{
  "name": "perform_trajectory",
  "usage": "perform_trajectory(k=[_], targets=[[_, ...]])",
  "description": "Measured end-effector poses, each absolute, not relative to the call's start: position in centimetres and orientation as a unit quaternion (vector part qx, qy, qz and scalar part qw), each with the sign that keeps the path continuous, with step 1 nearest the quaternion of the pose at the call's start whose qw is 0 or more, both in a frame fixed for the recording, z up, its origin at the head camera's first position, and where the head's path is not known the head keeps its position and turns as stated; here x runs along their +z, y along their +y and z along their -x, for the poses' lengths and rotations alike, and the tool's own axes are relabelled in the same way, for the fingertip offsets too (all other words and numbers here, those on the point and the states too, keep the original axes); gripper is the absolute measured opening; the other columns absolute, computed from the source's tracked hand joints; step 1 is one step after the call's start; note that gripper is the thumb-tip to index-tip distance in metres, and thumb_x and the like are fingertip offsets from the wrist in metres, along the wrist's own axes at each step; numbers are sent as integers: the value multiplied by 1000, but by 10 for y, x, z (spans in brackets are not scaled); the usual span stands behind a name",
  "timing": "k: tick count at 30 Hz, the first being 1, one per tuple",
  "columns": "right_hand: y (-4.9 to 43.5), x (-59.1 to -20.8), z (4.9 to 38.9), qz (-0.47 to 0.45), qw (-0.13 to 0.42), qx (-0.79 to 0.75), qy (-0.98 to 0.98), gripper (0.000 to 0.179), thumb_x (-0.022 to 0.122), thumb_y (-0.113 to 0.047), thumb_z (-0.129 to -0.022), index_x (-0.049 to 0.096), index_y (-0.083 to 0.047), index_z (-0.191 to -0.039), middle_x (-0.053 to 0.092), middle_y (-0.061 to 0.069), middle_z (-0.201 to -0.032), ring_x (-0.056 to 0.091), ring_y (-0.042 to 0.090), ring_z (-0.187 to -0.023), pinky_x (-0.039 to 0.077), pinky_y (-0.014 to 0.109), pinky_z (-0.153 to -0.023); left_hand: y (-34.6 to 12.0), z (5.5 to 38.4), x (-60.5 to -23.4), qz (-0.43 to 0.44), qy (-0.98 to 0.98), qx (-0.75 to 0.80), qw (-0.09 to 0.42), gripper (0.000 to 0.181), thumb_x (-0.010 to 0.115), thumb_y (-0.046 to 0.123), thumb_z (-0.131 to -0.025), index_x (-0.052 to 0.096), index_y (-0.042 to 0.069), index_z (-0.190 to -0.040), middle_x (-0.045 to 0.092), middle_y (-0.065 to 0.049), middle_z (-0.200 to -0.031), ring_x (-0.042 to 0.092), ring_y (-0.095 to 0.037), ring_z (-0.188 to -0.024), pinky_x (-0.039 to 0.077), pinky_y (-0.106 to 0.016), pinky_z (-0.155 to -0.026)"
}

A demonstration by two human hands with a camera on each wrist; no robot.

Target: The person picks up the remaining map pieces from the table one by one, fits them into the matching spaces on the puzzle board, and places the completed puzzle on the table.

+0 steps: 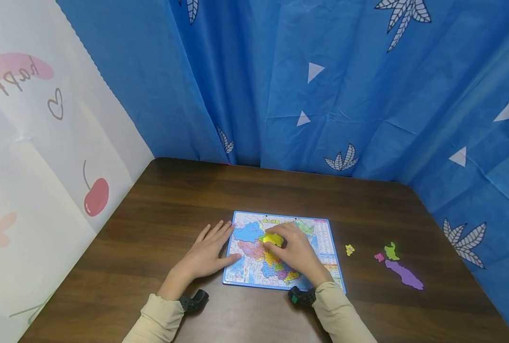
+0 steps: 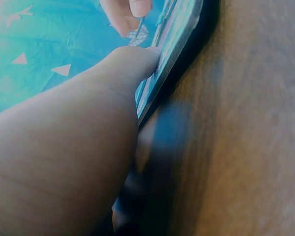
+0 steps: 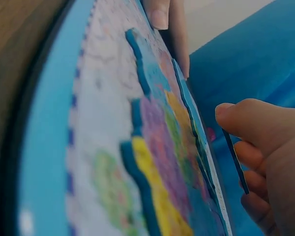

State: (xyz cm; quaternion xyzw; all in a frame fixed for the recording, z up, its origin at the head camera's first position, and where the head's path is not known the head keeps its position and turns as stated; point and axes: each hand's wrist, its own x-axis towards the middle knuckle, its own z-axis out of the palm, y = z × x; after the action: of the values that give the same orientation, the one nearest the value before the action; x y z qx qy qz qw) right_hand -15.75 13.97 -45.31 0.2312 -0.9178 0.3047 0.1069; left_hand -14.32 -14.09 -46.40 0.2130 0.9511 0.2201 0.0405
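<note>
A map puzzle board with a blue border lies on the table, several coloured map pieces set in its middle. Over the upper middle of the map, my right hand pinches a yellow puzzle piece between thumb and fingers. From the right wrist view the piece is tilted and shows edge-on, raised off the board. My left hand lies with fingers straight along the board's left edge. Its thumb touches the board in the left wrist view.
Right of the board lie loose pieces: a small yellow one, a pink one, a green one and a long purple one. A blue curtain hangs behind the brown table; a white sheet hangs at left.
</note>
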Motion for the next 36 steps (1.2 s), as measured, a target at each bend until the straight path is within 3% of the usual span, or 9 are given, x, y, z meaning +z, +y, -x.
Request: perform_trajectory(k=[8, 15, 28, 36], targets=[[133, -458, 158, -251, 109, 305, -912, 34, 85, -32, -87, 77, -18, -117, 75, -3, -118, 65, 20, -111, 55, 45, -96, -140, 143, -464, -214, 951, 220, 39, 89, 56, 67, -95, 34, 12, -162, 28, -9, -170, 16, -30, -160, 6, -59, -128], [126, -459, 156, -243, 88, 311, -915, 35, 83, -35, -89, 77, -19, -119, 74, -4, -120, 63, 17, -113, 55, 43, -98, -140, 143, -464, -218, 951, 216, 40, 89, 55, 67, -95, 34, 12, -162, 27, -9, -170, 16, -31, -160, 6, -59, -128], [126, -476, 155, -266, 108, 310, -906, 31, 83, -33, -89, 76, -21, -117, 74, -7, -117, 61, 12, -107, 56, 36, -92, -138, 146, -467, -232, 949, 210, 39, 90, 54, 68, -96, 33, 11, -162, 27, -9, -170, 17, -32, -160, 7, -61, -127], [123, -475, 162, -277, 111, 286, -911, 30, 81, -38, -90, 77, -23, -116, 74, -9, -115, 61, 12, -108, 56, 35, -95, -141, 150, -468, -233, 949, 209, 25, 90, 58, 64, -96, 33, 8, -162, 26, -10, -170, 18, -34, -159, 7, -61, -127]])
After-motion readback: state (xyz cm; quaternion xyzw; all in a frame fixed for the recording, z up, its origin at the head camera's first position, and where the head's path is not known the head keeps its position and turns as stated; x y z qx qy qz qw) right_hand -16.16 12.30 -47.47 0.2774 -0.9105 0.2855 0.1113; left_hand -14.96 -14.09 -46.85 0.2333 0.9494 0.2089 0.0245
